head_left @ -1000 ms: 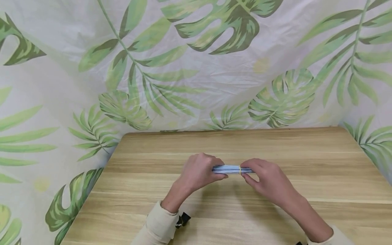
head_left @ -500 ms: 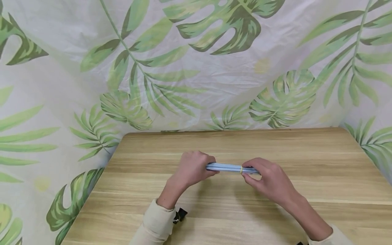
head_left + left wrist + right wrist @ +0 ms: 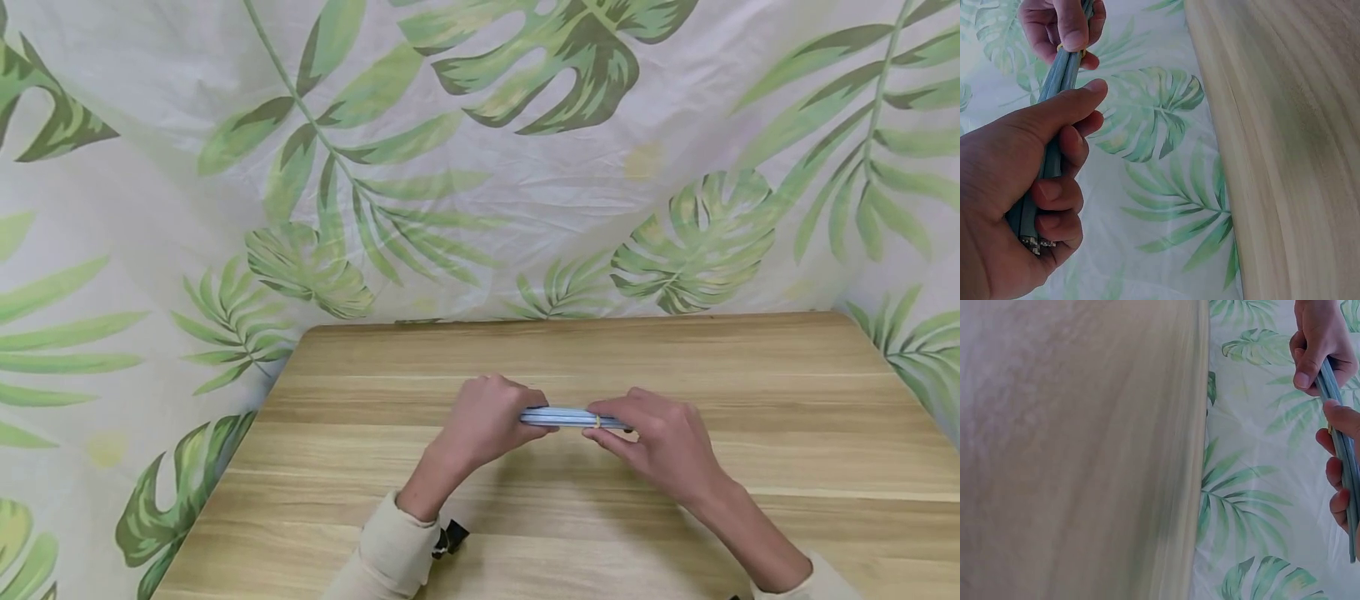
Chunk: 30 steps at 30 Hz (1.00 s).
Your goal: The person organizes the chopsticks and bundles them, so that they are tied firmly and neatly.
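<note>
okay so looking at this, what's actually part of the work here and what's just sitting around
In hand:
blue bundle
yellow rubber band around it
left hand, gripping one end
right hand, holding the banded end

Just there:
wooden table
leaf-print cloth behind it

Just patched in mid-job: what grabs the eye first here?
Two hands meet over the middle of the wooden table, gripping a thin pale-blue bundle end to end: the left hand and the right hand, with a yellow rubber band at the right fingertips. Behind hangs a leaf-print cloth.
</note>
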Each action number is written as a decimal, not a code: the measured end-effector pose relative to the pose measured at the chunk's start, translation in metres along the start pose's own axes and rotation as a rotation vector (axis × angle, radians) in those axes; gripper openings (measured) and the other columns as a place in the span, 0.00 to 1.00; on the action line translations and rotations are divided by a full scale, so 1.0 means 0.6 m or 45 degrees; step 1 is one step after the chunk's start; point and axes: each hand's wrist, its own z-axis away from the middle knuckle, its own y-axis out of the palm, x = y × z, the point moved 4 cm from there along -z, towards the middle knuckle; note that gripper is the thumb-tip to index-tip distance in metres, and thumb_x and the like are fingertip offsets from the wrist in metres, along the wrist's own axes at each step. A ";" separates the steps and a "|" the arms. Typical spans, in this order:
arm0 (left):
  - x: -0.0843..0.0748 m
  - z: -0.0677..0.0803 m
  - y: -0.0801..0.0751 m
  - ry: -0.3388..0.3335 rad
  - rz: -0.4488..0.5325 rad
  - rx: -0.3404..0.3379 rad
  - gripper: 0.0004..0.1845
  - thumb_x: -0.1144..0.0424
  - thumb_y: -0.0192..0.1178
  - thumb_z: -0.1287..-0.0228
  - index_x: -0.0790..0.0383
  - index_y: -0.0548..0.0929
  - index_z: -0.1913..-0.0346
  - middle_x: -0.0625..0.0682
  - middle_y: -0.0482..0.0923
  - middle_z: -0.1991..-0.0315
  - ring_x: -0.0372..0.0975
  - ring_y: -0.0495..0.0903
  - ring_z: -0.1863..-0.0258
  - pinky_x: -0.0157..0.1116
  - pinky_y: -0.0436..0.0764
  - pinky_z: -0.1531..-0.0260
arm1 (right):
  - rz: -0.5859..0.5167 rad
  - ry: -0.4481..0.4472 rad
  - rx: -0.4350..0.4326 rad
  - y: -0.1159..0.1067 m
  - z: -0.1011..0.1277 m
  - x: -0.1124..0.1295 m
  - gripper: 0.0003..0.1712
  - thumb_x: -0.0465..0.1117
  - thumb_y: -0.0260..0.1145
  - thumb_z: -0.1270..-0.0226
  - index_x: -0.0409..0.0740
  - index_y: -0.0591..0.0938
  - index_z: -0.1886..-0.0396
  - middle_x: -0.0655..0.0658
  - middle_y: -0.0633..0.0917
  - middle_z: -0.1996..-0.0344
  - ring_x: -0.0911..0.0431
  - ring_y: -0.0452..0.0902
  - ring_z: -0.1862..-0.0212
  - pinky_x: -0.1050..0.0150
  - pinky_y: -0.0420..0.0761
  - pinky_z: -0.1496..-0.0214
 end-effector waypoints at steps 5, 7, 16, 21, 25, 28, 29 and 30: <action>-0.001 -0.001 -0.003 -0.019 0.066 0.037 0.13 0.40 0.71 0.45 0.44 0.88 0.66 0.34 0.82 0.76 0.25 0.69 0.84 0.27 0.67 0.83 | 0.021 0.001 0.009 -0.003 -0.003 0.000 0.17 0.47 0.82 0.53 0.54 0.90 0.61 0.56 0.89 0.69 0.65 0.81 0.73 0.74 0.72 0.78; 0.000 -0.001 -0.005 -0.025 0.091 0.048 0.16 0.38 0.69 0.44 0.44 0.88 0.65 0.34 0.81 0.76 0.25 0.68 0.84 0.27 0.65 0.84 | 0.039 0.008 0.022 -0.004 -0.005 -0.001 0.18 0.48 0.82 0.54 0.54 0.90 0.60 0.56 0.89 0.68 0.64 0.82 0.71 0.72 0.76 0.76; -0.001 0.002 -0.002 -0.007 0.060 0.120 0.12 0.43 0.66 0.37 0.44 0.86 0.58 0.36 0.82 0.71 0.28 0.68 0.83 0.27 0.64 0.84 | -0.009 0.061 0.101 -0.009 -0.006 -0.001 0.17 0.42 0.82 0.53 0.50 0.86 0.61 0.56 0.88 0.63 0.62 0.85 0.65 0.65 0.84 0.64; 0.000 -0.001 -0.004 0.027 0.167 0.056 0.13 0.44 0.68 0.39 0.44 0.85 0.55 0.36 0.85 0.67 0.27 0.69 0.82 0.27 0.65 0.82 | -0.085 0.097 0.102 -0.016 -0.008 -0.005 0.15 0.36 0.80 0.51 0.52 0.86 0.63 0.58 0.88 0.64 0.64 0.84 0.64 0.69 0.83 0.61; 0.001 -0.002 -0.009 0.044 0.247 0.012 0.13 0.45 0.69 0.39 0.46 0.86 0.57 0.36 0.84 0.67 0.25 0.71 0.79 0.26 0.69 0.79 | -0.150 0.096 0.089 -0.018 -0.008 -0.008 0.15 0.37 0.80 0.51 0.55 0.87 0.63 0.59 0.88 0.64 0.65 0.84 0.64 0.74 0.81 0.60; -0.001 -0.002 -0.012 0.051 0.292 -0.019 0.11 0.47 0.69 0.39 0.47 0.86 0.59 0.36 0.84 0.68 0.24 0.72 0.78 0.25 0.71 0.76 | -0.164 0.088 0.064 -0.018 -0.008 -0.008 0.15 0.37 0.81 0.51 0.56 0.88 0.63 0.59 0.88 0.64 0.65 0.85 0.64 0.75 0.81 0.61; -0.002 -0.002 -0.013 0.051 0.304 -0.025 0.11 0.47 0.69 0.39 0.48 0.86 0.59 0.36 0.84 0.68 0.24 0.72 0.78 0.25 0.71 0.75 | -0.164 0.084 0.053 -0.017 -0.008 -0.007 0.16 0.37 0.81 0.52 0.56 0.88 0.63 0.59 0.88 0.65 0.65 0.85 0.64 0.75 0.81 0.62; -0.003 -0.001 -0.013 0.052 0.315 -0.032 0.10 0.48 0.69 0.39 0.48 0.86 0.60 0.36 0.84 0.69 0.24 0.72 0.78 0.24 0.71 0.75 | -0.156 0.081 0.042 -0.017 -0.007 -0.007 0.16 0.38 0.81 0.52 0.56 0.89 0.63 0.59 0.88 0.65 0.65 0.84 0.66 0.76 0.80 0.65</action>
